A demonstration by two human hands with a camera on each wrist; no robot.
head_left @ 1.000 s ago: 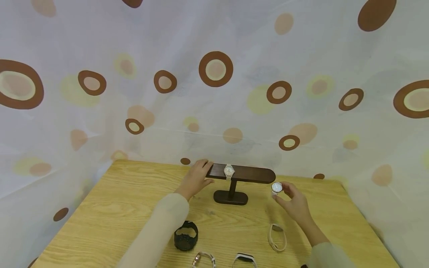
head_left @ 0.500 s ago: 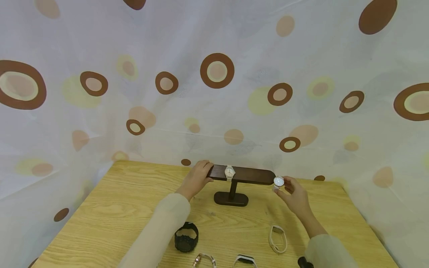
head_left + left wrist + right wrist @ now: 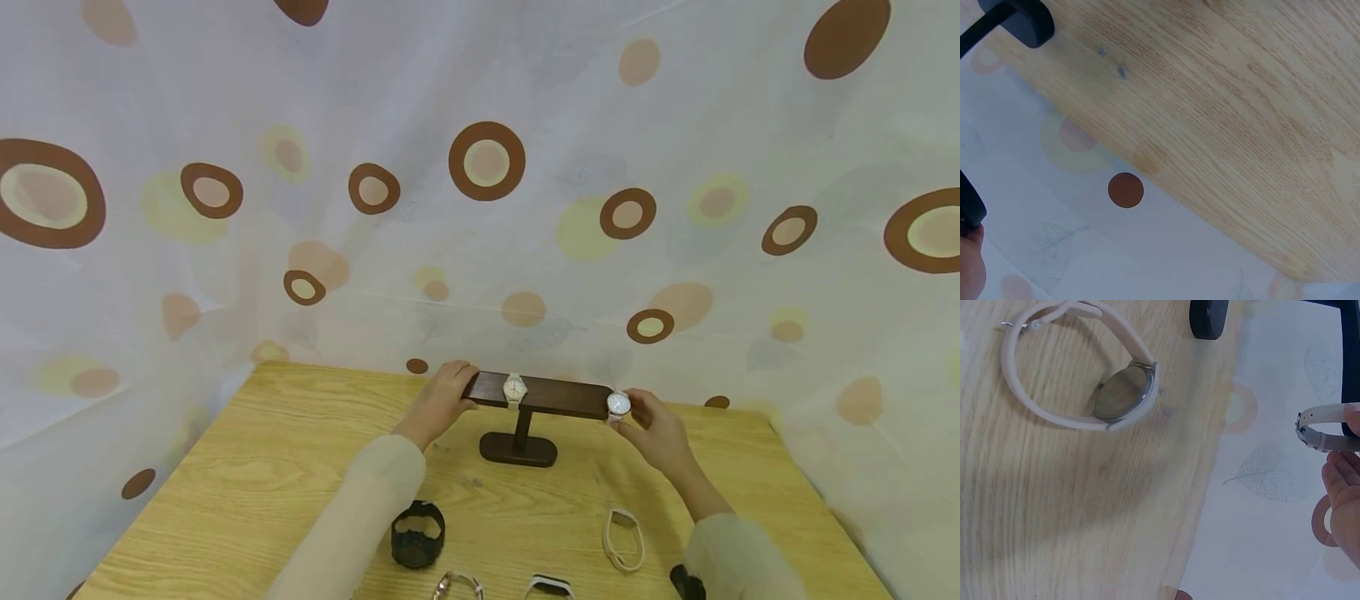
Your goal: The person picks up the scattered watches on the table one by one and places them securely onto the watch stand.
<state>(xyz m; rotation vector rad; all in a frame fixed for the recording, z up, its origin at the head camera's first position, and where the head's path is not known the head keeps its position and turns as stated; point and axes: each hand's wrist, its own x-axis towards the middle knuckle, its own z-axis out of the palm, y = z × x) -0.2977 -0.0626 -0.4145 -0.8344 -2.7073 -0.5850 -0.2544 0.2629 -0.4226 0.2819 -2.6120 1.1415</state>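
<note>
A dark wooden watch stand [image 3: 562, 397] stands upright on the table in the head view. My left hand [image 3: 438, 404] grips the left end of its bar, fingers on top and thumb underneath. Around the bar, left of its middle, sits a watch with a pale strap [image 3: 515, 389]. At the bar's right end, my right hand [image 3: 662, 435] pinches a second watch with a white dial [image 3: 618, 404], which overlaps the bar's tip in this view. The right wrist view shows its light strap [image 3: 1324, 414] looped by the bar, with fingers below it.
Nearer me on the wooden table [image 3: 300, 467] lie a black watch [image 3: 417, 548], a pale-strapped watch [image 3: 624, 543], a rose-gold watch [image 3: 444, 586] and a black-and-white band [image 3: 551, 586]. A black object [image 3: 686, 582] lies partly behind my right sleeve. A patterned sheet [image 3: 405, 75] hangs behind the table.
My right hand has moved the white-dial watch up and slightly inward, from below the bar's right end onto its tip. My left hand keeps its grip on the bar.
</note>
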